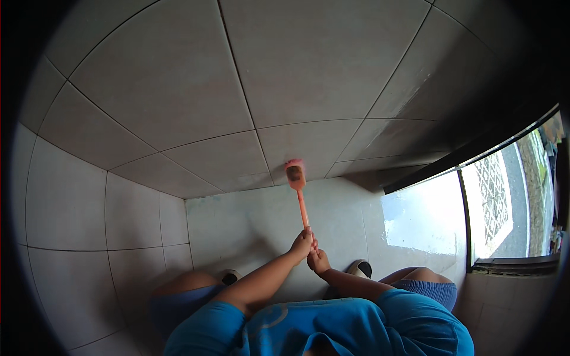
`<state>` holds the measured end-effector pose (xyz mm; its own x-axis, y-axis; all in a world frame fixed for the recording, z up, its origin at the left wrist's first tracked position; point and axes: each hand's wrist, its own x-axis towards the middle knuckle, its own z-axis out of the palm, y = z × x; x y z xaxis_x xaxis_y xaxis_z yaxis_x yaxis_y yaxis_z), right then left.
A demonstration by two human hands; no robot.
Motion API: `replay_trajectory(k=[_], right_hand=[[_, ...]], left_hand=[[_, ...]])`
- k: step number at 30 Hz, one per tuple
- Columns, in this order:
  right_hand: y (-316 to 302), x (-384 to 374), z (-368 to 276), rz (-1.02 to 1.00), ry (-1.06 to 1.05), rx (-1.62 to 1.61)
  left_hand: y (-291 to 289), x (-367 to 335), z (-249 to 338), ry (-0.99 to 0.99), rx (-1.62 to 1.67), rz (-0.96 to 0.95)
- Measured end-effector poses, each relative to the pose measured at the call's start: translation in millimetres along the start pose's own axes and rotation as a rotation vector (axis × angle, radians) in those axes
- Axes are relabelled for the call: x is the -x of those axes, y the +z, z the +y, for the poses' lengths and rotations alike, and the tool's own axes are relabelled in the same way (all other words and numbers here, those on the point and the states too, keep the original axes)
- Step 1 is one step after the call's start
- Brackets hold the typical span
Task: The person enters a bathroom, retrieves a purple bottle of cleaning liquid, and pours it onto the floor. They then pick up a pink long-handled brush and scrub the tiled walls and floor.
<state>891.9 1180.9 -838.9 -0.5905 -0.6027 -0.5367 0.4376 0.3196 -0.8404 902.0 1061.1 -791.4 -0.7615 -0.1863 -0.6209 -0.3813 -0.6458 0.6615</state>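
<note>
A long-handled scrub brush (302,207) in orange-pink points away from me. Its head, with pink bristles, rests against the lower part of the tiled wall (309,142), just above where the wall meets the floor. My left hand (301,244) is closed round the handle. Just behind and to the right of it, my right hand (319,260) is closed at the handle's lower end. Both forearms reach forward and converge on the brush. The brush head's far side is hidden.
Pale floor tiles (237,219) lie below me, with a bright wet-looking patch (424,219) at the right. Another tiled wall (65,196) closes the left side. An open doorway (502,196) with a dark frame is at the right. My shoes (360,269) stand beside my hands.
</note>
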Motion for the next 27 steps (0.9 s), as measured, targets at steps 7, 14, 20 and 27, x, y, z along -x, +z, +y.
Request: replay_trajectory(k=[7,14,20,27], right_hand=[[-2,-38,-80,0.061,-0.442,-0.118],[-30,-30,-35,0.069,-0.256,-0.045],[-34,-7,-1,0.094,-0.108,0.029],[-52,-45,-85,0.108,-0.464,-0.083]], left_hand=[[43,3,86,0.431,-0.183,-0.104],[45,-20,37,0.201,-0.131,-0.06],[39,-27,1,-0.101,-0.064,0.009],[91,-19,92,0.39,-0.244,-0.161]])
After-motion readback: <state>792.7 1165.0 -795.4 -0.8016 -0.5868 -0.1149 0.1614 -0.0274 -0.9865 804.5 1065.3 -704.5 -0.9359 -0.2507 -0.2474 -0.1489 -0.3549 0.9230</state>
